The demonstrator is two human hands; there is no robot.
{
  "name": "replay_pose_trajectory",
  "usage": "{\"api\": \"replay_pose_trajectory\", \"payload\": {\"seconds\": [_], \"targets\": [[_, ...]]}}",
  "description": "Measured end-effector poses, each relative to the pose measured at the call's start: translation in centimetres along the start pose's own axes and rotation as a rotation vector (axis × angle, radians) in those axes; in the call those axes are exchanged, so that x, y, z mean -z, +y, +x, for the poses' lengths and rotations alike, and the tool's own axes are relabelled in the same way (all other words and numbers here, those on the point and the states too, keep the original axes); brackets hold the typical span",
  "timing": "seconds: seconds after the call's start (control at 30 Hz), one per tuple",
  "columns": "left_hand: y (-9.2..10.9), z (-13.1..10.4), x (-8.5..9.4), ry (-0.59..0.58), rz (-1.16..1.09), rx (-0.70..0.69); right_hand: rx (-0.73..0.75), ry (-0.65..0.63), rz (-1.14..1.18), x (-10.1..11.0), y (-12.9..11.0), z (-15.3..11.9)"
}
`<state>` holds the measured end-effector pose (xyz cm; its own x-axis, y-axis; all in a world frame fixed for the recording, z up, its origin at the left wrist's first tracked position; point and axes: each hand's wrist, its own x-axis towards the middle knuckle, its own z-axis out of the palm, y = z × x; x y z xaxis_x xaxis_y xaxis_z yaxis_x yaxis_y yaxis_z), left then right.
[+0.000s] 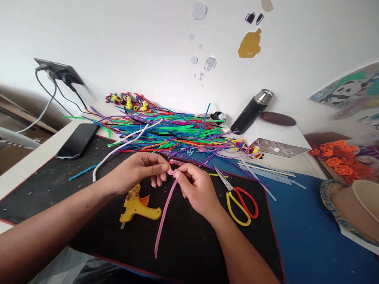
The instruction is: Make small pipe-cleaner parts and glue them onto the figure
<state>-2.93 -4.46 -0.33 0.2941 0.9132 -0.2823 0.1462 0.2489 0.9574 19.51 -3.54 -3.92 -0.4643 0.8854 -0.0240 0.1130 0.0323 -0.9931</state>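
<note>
A pink pipe cleaner (164,215) is pinched at its upper end, where it is bent into a small loop. My left hand (145,170) grips the loop's left side between thumb and forefinger. From the right, my right hand (196,187) pinches the same end, and the long tail hangs down toward me over the black mat (189,252). Below my left hand lies a yellow glue gun (140,209) with an orange trigger, its front partly hidden. Scissors (237,197) with one red and one yellow handle lie open to the right of my right hand.
Many coloured pipe cleaners (177,130) are heaped along the back, with two white ones (118,144) at the left. A phone (77,141) lies at the left edge. A black flask (251,112), a white box (278,136) and orange flowers (340,159) stand at the right.
</note>
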Motion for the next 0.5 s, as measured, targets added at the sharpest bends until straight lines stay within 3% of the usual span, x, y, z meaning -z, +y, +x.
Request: {"api": "replay_pose_trajectory", "payload": {"seconds": [0.3, 0.5], "targets": [[0.7, -0.7, -1.0, -0.013, 0.04, -0.014, -0.012, -0.016, 0.012, -0.1, 0.0, -0.1], [-1.1, -0.2, -2.1, 0.072, -0.261, 0.045, 0.041, 0.03, -0.027, -0.2, -0.3, -0.3]]}}
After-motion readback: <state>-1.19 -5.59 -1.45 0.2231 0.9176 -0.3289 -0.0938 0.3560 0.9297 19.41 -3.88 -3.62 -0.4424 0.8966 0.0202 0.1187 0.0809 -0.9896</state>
